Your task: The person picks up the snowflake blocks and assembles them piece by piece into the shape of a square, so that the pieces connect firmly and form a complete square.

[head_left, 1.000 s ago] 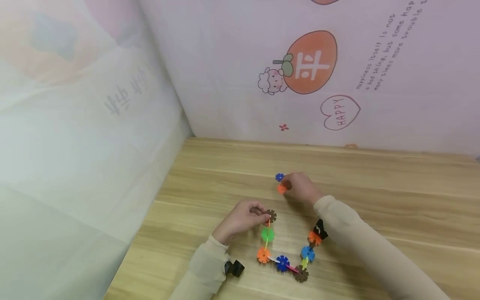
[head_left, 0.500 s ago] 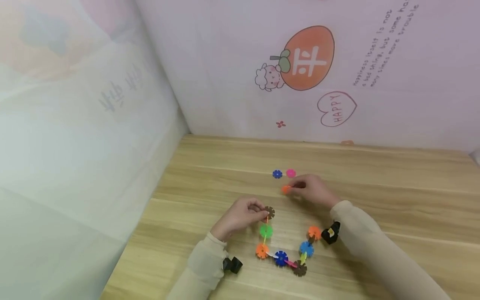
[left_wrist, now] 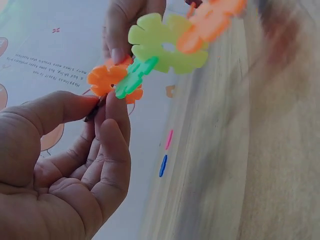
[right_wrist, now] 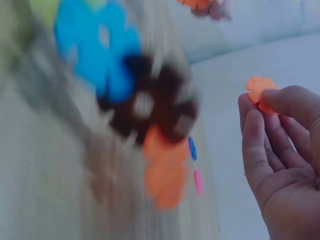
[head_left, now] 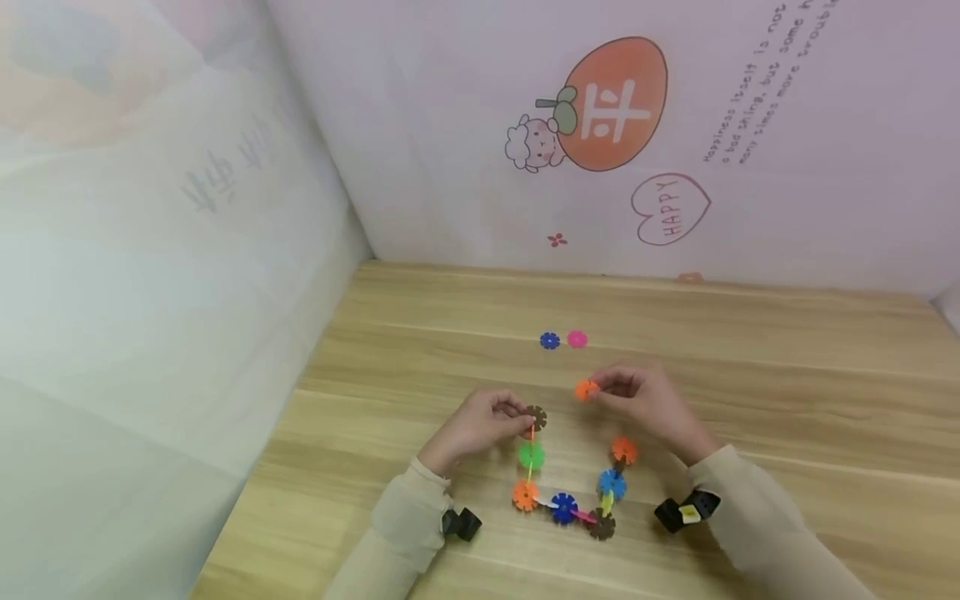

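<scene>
My left hand [head_left: 483,423] pinches a brown notched plastic disc [head_left: 537,417] at one end of a chain of interlocking snowflake discs. From there the chain runs past a green disc [head_left: 532,456], an orange corner disc [head_left: 526,496] and a dark blue disc [head_left: 564,507], then bends up through a light blue disc [head_left: 612,484] to an orange end disc [head_left: 624,451]. Between thumb and fingers, my right hand [head_left: 648,404] holds a loose orange disc [right_wrist: 261,90], raised to the right of the brown one. In the left wrist view the brown disc shows edge-on at my left fingertips [left_wrist: 93,101].
Two loose discs, one blue [head_left: 550,340] and one pink [head_left: 577,339], lie farther back on the wooden table [head_left: 420,333]. Printed cloth [head_left: 450,150] hangs behind the table and along its left side. Each wrist wears a black camera mount [head_left: 461,523].
My right hand has come back from the loose discs, carrying the orange disc toward me and slightly right. The pink disc came into sight. My left hand stays at the chain's end.
</scene>
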`<state>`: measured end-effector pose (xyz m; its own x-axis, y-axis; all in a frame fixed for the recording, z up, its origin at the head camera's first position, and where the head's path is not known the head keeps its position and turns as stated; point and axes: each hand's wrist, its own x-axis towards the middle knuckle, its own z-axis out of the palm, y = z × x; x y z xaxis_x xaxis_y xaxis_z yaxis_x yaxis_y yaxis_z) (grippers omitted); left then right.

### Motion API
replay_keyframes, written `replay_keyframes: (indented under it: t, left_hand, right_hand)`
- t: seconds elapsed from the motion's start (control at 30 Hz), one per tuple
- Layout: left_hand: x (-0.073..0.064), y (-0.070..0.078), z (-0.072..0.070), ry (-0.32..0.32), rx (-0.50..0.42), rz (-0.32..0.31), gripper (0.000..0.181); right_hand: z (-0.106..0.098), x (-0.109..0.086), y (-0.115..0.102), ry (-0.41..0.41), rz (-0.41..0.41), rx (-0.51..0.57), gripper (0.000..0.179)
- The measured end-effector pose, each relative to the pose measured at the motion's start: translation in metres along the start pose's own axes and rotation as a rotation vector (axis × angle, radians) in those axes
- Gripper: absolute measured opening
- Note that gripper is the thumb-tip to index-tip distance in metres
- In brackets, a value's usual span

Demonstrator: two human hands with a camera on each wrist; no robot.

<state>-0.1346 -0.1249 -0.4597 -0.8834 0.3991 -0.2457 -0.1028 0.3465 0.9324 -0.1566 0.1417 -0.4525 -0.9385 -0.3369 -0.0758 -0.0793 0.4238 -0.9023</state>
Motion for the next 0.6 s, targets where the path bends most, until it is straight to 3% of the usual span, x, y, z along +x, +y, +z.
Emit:
replay_keyframes:
  t: [0.17,0.6]
  left_hand:
    - [0.0,-0.001,0.0,0.004,-0.004,-0.009,0.019]
    - [0.001,0.0,0.003,-0.016,-0.03,-0.009,0.013]
  right_hand:
    - [0.011,-0.01,-0.006,0.007,-0.031,0.033,0.022]
    - [0.036,-0.019,-0.009,0.048,-0.105,-0.065,0.011]
